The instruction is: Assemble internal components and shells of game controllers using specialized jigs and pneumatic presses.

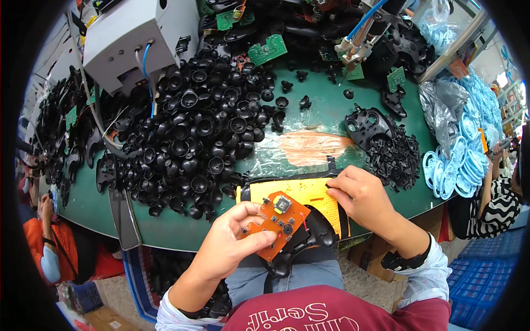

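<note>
Holds orange board [279, 229] between thumb and fingers of left hand [234, 231], above black controller shell [318, 229] at the lap. Pinches small black piece [328, 186], too tiny to identify, in right hand [364, 193], thumb and fingertips drawn together over yellow pad [270, 190]. On board's dark block, small pale printing; across maroon shirt [397, 317], larger outlined lettering, upside down in view. Low left, beneath green table [94, 212], blue crate [134, 281] with black parts [171, 276] inside. Upper right, clear bag [439, 22] with something pale blue within; below, grey bag [447, 110], contents hidden, beside light-blue rings [455, 171]. On table beyond pad, heaped black caps [193, 124] at left, small parts [393, 160] at right.
</note>
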The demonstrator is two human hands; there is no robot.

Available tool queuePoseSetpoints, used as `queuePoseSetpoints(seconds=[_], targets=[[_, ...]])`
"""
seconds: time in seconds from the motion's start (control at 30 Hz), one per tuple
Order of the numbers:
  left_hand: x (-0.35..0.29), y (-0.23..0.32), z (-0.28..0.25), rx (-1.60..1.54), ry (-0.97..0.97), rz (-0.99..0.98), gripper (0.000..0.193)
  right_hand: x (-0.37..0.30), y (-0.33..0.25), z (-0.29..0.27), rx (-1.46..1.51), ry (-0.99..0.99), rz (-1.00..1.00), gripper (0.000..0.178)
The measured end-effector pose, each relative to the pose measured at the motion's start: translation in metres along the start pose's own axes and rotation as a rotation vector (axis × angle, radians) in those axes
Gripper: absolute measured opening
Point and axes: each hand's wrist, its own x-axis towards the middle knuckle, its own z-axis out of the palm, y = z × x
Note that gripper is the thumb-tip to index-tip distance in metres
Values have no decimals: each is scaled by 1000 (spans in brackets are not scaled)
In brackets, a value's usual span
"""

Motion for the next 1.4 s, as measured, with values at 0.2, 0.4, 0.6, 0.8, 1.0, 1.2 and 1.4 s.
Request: queuePoseSetpoints(seconds=[0.2, 0.4, 0.6, 0.8, 1.0, 1.2, 1.4], targets=[[5, 0, 12, -10, -1, 3, 48, -2, -8, -4, -158, -2, 3, 10], [7, -9, 11, -46, 3, 89, 50, -18, -54, -7, 1042, -50, 507, 13], [10, -15, 22, -107, -15, 121, 50, -26, -69, 13, 1285, -27, 675, 14], [15, -21, 25, -56, 16, 217, 48, -23, -67, 16, 1313, 3, 705, 13], [12, -26, 30, 158, 78, 379, 42, -26, -72, 25, 1219, 122, 599, 10], [21, -44, 33, 392, 102, 443, 41, -32, -71, 36, 1111, 286, 549, 6], [20, -35, 26, 498, 132, 528, 43, -28, -69, 33, 1076, 217, 454, 10]])
